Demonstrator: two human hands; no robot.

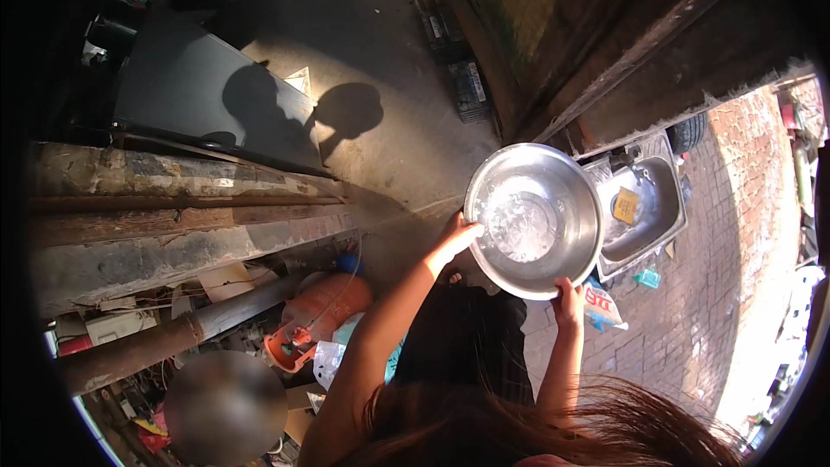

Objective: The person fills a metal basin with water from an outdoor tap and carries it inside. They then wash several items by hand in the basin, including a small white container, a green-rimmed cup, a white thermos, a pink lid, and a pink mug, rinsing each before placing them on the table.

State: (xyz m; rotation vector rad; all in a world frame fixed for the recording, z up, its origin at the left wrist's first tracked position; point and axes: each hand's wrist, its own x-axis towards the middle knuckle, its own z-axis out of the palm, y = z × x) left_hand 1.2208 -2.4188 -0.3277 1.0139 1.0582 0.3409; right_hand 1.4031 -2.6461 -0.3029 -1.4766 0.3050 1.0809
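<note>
A large round metal basin [584, 207] is held out in front of me, its inside bright with sunlight and wet-looking. My left hand [456, 238] grips its left rim, thumb over the edge. On the near right rim, my right hand [568, 301] is closed the same way, its other fingers mostly hidden under the basin. Just right of the basin stands a metal sink [641, 240] with a yellow sponge-like piece [625, 205] inside. The basin overlaps the sink's left side in view.
An orange gas cylinder [333, 307] stands at lower left near wooden beams [199, 225]. A grey panel [186, 95] lies beyond, crossed by shadows. A black crate [468, 86] lines the doorway wall. Brick paving [692, 329] runs along the right, with a printed bag [603, 304] below the sink.
</note>
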